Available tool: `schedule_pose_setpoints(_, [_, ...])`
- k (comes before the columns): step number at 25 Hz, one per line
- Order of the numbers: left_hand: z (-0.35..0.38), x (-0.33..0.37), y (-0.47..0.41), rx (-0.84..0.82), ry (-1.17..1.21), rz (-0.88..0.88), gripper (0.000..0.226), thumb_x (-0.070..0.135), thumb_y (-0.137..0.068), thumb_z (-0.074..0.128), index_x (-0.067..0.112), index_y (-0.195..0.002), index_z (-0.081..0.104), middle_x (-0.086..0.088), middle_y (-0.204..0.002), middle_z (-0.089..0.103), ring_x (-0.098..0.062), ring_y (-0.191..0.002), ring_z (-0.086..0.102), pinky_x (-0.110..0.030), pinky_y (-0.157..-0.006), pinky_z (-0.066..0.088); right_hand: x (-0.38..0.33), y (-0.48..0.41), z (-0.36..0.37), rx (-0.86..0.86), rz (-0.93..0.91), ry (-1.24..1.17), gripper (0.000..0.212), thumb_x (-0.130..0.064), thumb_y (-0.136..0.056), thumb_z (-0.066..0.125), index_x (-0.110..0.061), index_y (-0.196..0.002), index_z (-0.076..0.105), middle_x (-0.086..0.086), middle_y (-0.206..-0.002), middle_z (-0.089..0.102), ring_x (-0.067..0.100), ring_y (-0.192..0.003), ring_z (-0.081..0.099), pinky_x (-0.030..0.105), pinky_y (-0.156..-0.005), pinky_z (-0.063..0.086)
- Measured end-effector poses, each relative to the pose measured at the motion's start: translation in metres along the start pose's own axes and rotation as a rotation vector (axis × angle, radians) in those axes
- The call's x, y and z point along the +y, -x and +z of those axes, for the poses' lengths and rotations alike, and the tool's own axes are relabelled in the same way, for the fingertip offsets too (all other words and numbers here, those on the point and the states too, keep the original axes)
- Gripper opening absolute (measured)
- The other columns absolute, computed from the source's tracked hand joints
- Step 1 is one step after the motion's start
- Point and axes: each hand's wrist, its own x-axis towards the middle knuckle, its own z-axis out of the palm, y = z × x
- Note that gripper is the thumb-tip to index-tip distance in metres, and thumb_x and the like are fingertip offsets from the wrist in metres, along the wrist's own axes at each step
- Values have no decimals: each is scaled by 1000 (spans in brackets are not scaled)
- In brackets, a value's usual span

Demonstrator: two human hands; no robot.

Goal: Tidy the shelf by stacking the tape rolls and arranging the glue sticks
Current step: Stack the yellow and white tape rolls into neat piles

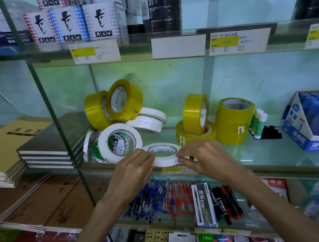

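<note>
A flat white tape roll (165,159) is held level at the front edge of the glass shelf (261,153). It is pinched at its left rim by the left hand (134,169) and at its right rim by the right hand (207,159), with the fingers curled round it. A larger white roll (104,146) is tilted just behind to the left, below leaning yellow rolls (125,102). A yellow stack (235,124) is set to the right. A strip of open glass is seen along the front edge, up to the glue-stick box (293,122).
</note>
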Motion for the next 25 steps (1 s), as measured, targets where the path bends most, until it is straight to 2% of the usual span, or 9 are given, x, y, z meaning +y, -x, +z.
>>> schedule_pose_setpoints(6, [6,2,7,-36,23,-17,19,7,-79,71,7,-98,67,-6,-94,67,-22,-85,60,-36,-67,54,-1,4,9,-12,26,-14,10,-27,-86,67,-24,-93,73,-10,-90,73,5,-76,66,24,-56,54])
schedule_pose_setpoints(10, [4,0,2,-56,34,-50,23,10,-74,75,8,-96,68,-4,-92,66,-22,-86,59,-37,-70,53,-2,4,10,-39,42,-17,13,-30,-88,63,-25,-96,72,-11,-94,72,4,-76,65,27,-57,55])
schedule_pose_setpoints(12, [0,-3,-4,-109,27,-51,35,29,-73,77,8,-100,69,-4,-93,66,-22,-90,58,-38,-74,54,-3,3,4,-43,68,-39,16,-33,-89,62,-25,-99,71,-11,-96,72,4,-72,64,27,-56,53])
schedule_pose_setpoints(14, [-8,-3,-12,-161,6,-86,59,59,-75,63,9,-107,68,-3,-96,67,-21,-93,59,-37,-80,53,0,0,-6,-4,134,-60,19,-35,-89,61,-24,-102,71,-9,-93,71,2,-63,59,23,-53,48])
schedule_pose_setpoints(15, [-13,-2,-19,-147,4,-125,66,66,-76,55,10,-108,67,-2,-96,67,-20,-92,59,-36,-80,52,3,-3,-13,36,177,-58,21,-35,-89,61,-23,-103,70,-8,-90,71,2,-61,57,22,-52,46])
schedule_pose_setpoints(17, [-19,1,-36,-76,30,-176,59,61,-83,49,9,-104,68,-3,-94,67,-21,-90,59,-35,-77,51,12,-10,-26,137,290,-41,24,-38,-88,62,-22,-103,70,-6,-81,69,6,-61,58,26,-54,49])
schedule_pose_setpoints(20, [-21,4,-72,-6,21,-122,41,43,-86,55,8,-103,67,-8,-95,68,-26,-92,60,-37,-77,50,31,-19,-41,255,477,-59,29,-41,-84,65,-21,-104,68,-3,-75,69,13,-67,63,33,-63,52])
schedule_pose_setpoints(22, [-21,6,-98,17,-8,-38,32,30,-83,64,6,-103,66,-10,-96,67,-29,-93,60,-37,-76,51,46,-23,-42,218,580,-97,40,-46,-82,67,-19,-112,65,0,-84,73,15,-77,67,35,-72,53])
schedule_pose_setpoints(25, [-21,18,-137,9,-109,130,34,19,-75,70,6,-106,65,-12,-98,65,-31,-95,59,-38,-80,50,62,-28,-31,88,669,-139,58,-55,-75,68,-16,-118,62,1,-105,72,17,-92,67,37,-80,52])
